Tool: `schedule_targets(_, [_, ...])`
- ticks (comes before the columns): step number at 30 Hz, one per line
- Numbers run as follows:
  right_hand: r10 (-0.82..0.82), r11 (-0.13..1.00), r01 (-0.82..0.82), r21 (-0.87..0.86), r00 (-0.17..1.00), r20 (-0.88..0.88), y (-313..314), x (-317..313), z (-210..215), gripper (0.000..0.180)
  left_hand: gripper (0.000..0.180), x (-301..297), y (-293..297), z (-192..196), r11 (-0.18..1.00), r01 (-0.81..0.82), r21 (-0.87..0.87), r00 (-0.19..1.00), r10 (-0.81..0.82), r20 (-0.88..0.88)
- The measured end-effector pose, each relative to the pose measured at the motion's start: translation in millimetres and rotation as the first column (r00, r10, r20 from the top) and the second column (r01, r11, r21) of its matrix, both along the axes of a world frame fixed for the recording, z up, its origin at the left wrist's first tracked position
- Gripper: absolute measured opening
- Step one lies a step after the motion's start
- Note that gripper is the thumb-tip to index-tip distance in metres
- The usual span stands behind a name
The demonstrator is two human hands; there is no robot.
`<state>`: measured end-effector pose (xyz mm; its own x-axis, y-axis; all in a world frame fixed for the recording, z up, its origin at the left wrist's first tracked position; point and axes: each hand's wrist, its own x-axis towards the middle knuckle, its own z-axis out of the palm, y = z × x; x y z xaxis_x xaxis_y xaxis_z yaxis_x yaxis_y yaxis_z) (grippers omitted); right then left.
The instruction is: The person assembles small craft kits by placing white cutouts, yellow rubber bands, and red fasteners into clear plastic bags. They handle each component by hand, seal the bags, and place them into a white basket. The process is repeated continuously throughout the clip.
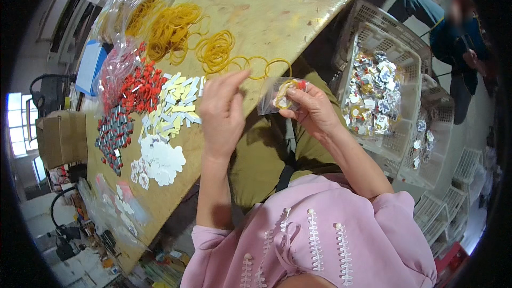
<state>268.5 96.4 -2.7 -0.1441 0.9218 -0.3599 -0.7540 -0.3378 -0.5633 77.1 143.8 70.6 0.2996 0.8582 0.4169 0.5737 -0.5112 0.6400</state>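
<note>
Holding a small clear bag (277, 96) in our right hand (314, 109), we've got thumb & fingers pinched shut on its edge, the mouth turned toward our left hand (221, 109). Inside we can make out a yellow band and something red; the rest is too small to tell. Our left hand hovers just beside the bag, fingers loosely curled and tips drawn together. Whether it has anything pinched, we can't tell from here.

Supplies sit w/in easy reach past the left hand: loose yellow rubber bands (218, 50) just beyond the fingertips, pale yellow strips (178, 101) to its left, red pieces (141, 85) further left, grey-and-red pieces (113, 133) and white flower-shaped cutouts (162, 161) nearer our body on that side. All lie on the worn yellow tabletop (277, 10). To the right of our right hand stands a white plastic basket (397, 144) w/ many filled packets.

To do this well, we'd judge: keep the bag mouth held wide w/ the right thumb, slide the piece in flat so it doesn't snag the film, and keep the bag over our lap close to the table edge so a dropped piece stays findable. Pick 1 item at a time from the piles, not a clump.
</note>
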Motion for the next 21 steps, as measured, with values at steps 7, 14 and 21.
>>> schedule_targets(7, [-0.111,0.994,0.111,0.009,0.992,0.066,-25.7,30.2,-5.8,0.022,0.033,16.1,21.5,-6.6,0.961,0.268,0.067,0.909,-0.229,-0.349])
schedule_targets(14, [-0.039,0.999,0.039,0.022,0.999,0.015,-24.1,10.9,4.8,0.022,0.027,-29.3,126.9,-11.0,0.921,0.024,0.388,0.805,0.212,-0.554])
schedule_targets(21, [-0.056,0.998,0.055,0.022,0.998,0.017,-27.2,8.1,14.8,0.024,0.018,-1.2,39.5,37.0,0.966,-0.024,-0.256,0.998,0.037,0.047])
